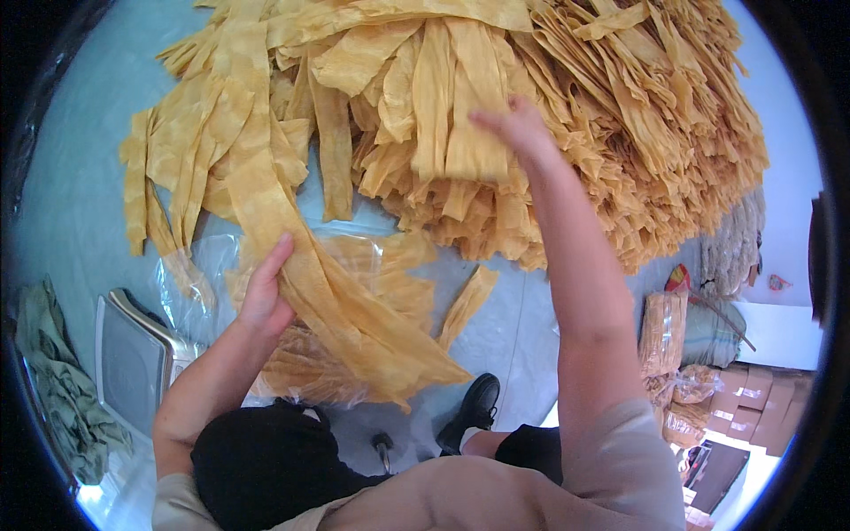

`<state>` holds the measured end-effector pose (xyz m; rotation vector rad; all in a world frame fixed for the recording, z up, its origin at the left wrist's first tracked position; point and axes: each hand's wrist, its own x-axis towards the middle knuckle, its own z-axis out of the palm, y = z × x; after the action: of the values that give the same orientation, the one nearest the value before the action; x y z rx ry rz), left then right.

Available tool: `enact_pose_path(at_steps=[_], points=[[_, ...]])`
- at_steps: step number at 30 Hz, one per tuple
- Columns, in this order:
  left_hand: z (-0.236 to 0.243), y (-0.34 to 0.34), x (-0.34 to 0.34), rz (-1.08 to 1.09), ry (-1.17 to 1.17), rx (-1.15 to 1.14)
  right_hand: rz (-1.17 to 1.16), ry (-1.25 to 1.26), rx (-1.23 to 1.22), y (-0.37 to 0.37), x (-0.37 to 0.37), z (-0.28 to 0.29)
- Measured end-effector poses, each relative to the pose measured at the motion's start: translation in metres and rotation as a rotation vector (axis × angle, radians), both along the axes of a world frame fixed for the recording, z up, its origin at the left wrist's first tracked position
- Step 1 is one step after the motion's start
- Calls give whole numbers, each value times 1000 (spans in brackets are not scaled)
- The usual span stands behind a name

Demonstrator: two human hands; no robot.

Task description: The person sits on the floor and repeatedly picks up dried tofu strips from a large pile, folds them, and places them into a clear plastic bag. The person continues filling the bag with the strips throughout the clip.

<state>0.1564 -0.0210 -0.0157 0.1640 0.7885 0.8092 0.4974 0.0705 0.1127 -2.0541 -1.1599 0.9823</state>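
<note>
Long, thin yellow sheets that look like dried tofu skin lie in a large heap (637, 150) across the far side. My left hand (268, 288) is closed round the edge of one long tofu-skin strip (332, 310), thumb on top. The strip hangs down toward my feet over a clear plastic bag (372, 252) with more yellow sheets inside. My right hand (522, 133) is stretched out over the heap, above some flat sheets (460, 97). Its fingers look extended and apart, slightly blurred, with nothing visible in them.
A scale (133, 358) with a grey platform stands at the left, beside a crumpled green cloth (62, 380). A loose yellow piece (467, 305) lies on the floor near my black shoe (474, 411). Filled bags (664, 332) and cardboard boxes (753, 403) stand at the right.
</note>
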Motion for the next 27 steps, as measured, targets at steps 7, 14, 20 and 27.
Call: enact_pose_path(at_steps=[7,14,20,27], points=[[-14,2,-4,-1,-24,-4,-30,99,324,-166,-48,-102],[-14,6,-3,-123,-29,111,44,244,240,-194,-83,-125],[-11,-2,-5,-58,-118,42,53,607,31,-207,-104,-106],[-9,-28,-31,-138,-48,76,406,500,143,-260,-128,-108]])
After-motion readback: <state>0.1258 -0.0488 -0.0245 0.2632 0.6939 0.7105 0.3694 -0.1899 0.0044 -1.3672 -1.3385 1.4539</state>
